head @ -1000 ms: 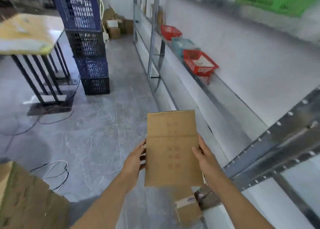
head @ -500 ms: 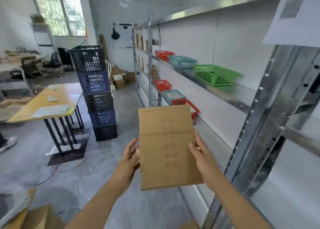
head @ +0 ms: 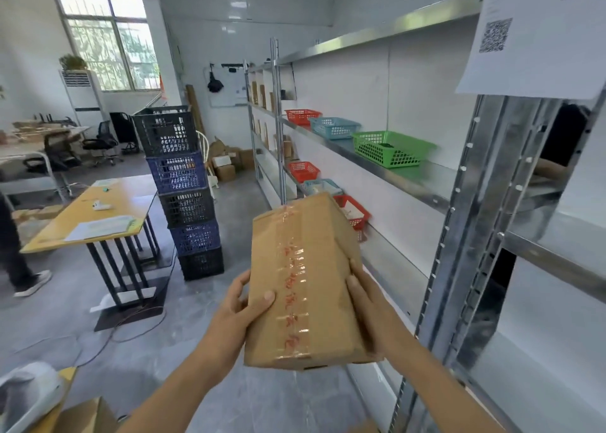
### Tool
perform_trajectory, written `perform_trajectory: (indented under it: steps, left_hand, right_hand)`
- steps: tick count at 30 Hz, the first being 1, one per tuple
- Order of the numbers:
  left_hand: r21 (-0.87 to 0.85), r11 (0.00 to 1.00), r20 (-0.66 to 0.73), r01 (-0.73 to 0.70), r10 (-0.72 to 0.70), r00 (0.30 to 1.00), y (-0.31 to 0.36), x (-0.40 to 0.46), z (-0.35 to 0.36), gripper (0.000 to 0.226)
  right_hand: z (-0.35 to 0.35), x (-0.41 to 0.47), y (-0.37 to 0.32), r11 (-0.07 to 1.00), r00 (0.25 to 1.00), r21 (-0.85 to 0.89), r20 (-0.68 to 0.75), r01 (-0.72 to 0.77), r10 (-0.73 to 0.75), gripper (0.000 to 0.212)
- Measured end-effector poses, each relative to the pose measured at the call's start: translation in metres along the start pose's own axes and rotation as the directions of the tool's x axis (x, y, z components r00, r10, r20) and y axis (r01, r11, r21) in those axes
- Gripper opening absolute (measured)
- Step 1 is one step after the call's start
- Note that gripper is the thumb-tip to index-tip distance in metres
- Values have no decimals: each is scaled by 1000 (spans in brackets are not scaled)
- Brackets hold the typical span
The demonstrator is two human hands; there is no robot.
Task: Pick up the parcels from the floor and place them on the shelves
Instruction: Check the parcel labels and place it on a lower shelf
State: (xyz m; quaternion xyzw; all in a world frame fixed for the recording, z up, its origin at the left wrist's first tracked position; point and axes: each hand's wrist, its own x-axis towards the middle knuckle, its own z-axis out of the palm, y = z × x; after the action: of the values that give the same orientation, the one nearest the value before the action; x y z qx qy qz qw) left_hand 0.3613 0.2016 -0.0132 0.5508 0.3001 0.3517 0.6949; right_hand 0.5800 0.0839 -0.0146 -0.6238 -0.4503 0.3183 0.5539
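A long brown cardboard parcel (head: 305,281) with clear tape and red printing down its top is held out in front of me at chest height. My left hand (head: 239,308) grips its left side, thumb on top. Its right side rests in my right hand (head: 367,304), fingers along the edge. The metal shelves (head: 426,183) run along the wall on my right, with the nearest upright post just beyond my right forearm.
Green (head: 390,148), blue (head: 334,127) and red baskets (head: 301,116) sit on the shelves. A stack of plastic crates (head: 183,189) and a yellow table (head: 98,216) stand to the left. Another person's leg (head: 16,255) is at far left. More cardboard (head: 85,416) lies by my feet.
My view has lifted from the floor to the room and shelves. The parcel has risen with both hands and turned so its taped top faces me.
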Motion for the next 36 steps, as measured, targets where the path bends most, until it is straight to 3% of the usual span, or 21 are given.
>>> perform_trajectory:
  steps: [3, 4, 8, 10, 12, 13, 16, 18, 21, 23, 26, 31, 36]
  left_hand:
    - [78, 997, -1, 10, -10, 1000, 0, -8, 6, 42]
    - [117, 993, 18, 12, -14, 1000, 1, -12, 7, 36]
    - [275, 956, 61, -102, 88, 994, 2, -22, 2, 46]
    - [334, 936, 45, -111, 102, 994, 1, -24, -4, 76]
    - [222, 973, 14, 54, -59, 998, 1, -26, -13, 128]
    - [153, 980, 48, 129, -137, 989, -2, -28, -18, 134]
    - [6, 959, 121, 282, -280, 952, -2, -39, -29, 106]
    - [-41, 942, 164, 333, -322, 932, 0, -44, -32, 79]
    - [-8, 950, 148, 312, -308, 940, 3, -47, -31, 64]
    - [14, 963, 127, 269, -269, 955, 2, -47, -28, 60]
    - [31, 975, 101, 219, -221, 970, 4, -48, -24, 62]
    - [107, 983, 124, 146, -159, 979, 7, -44, -26, 68]
    - [293, 955, 133, 51, -94, 987, 13, -38, -41, 79]
  right_hand:
    - [-3, -11, -6, 976, 990, 206, 136, -68, 41, 90]
    - [-4, -14, -7, 971, 988, 226, 152, -76, 42, 90]
    - [-6, -22, 1, 903, 987, 407, 128, -137, 92, 70]
    - [-4, -24, 12, 846, 988, 512, 122, -146, 97, 69]
    - [0, -28, 18, 808, 992, 578, 103, -116, 70, 69]
    - [2, -28, 20, 805, 995, 586, 90, -95, 52, 62]
    - [3, -29, 20, 877, 999, 480, 41, 2, -24, 53]
    - [1, -24, 17, 966, 997, 247, 5, 76, -80, 48]
    - [-1, -15, 25, 996, 995, -15, -34, 93, -94, 57]
    - [0, -9, 27, 997, 995, -9, -57, 78, -78, 62]
    - [4, -9, 19, 997, 999, 81, -45, 13, -9, 53]
    - [-1, -7, 9, 991, 999, 134, -31, -13, 18, 94]
    - [-12, 0, -5, 912, 998, 409, -42, -23, 44, 118]
